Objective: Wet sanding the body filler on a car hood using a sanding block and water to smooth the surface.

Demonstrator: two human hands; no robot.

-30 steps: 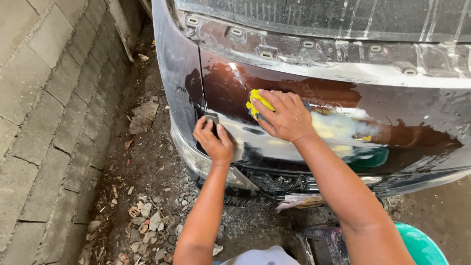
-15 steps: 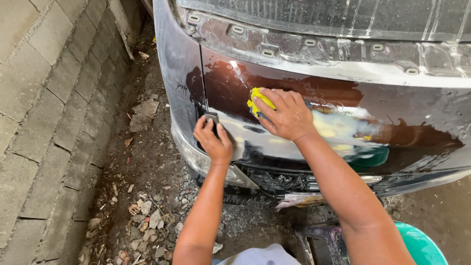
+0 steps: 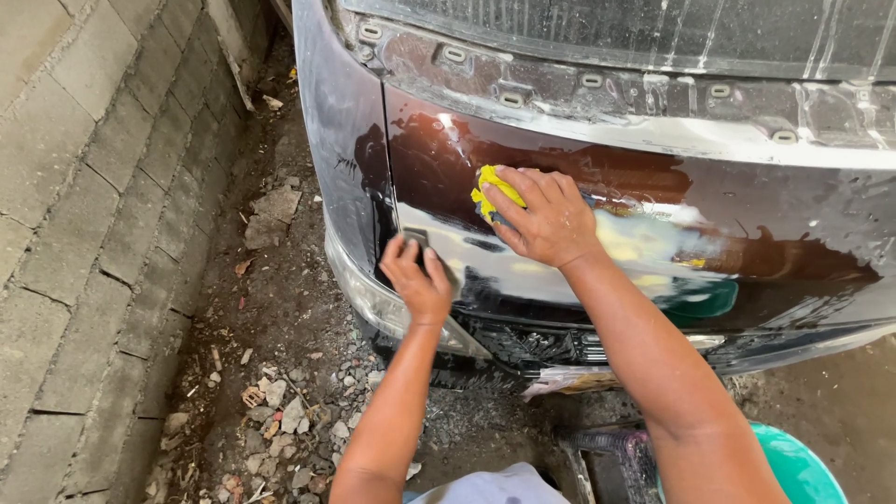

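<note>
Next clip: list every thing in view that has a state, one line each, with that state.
right hand: pressed flat on a yellow sponge against the panel
yellow sponge: squashed under the fingers, only one edge showing
left hand: resting on the panel's lower left edge, holding nothing visible
dark car panel: wet, glossy, streaked
teal basin: on the ground, mostly hidden by the arm
</note>
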